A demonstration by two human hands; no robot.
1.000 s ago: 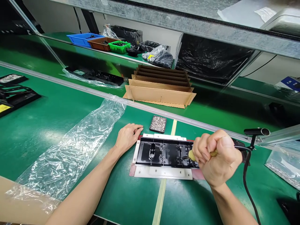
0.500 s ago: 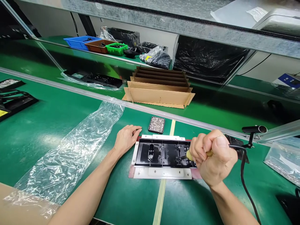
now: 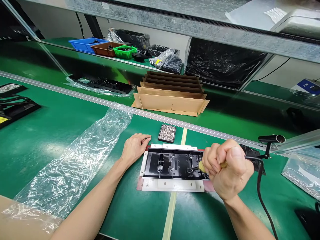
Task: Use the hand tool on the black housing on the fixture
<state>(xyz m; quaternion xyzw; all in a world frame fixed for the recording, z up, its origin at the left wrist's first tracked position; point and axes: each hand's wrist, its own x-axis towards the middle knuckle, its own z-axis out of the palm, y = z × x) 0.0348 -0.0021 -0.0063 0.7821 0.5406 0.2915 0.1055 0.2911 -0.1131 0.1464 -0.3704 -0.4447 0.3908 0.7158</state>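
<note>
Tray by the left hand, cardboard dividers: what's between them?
In the head view, a metal rail crosses between the tray and the dividers.

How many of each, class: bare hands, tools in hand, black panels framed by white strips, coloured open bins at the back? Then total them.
Hands (left hand, right hand): 2
Tool: 1
Black panel: 1
Bins (blue bin, brown bin, green bin): 3
Total: 7

head camera: sole view, worn on the person's head
bench (image 3: 140, 213): seen from above, looking forward and down
left hand (image 3: 135, 148), right hand (image 3: 227, 168): both near, below centre
shelf (image 3: 150, 18): slants across the top
</note>
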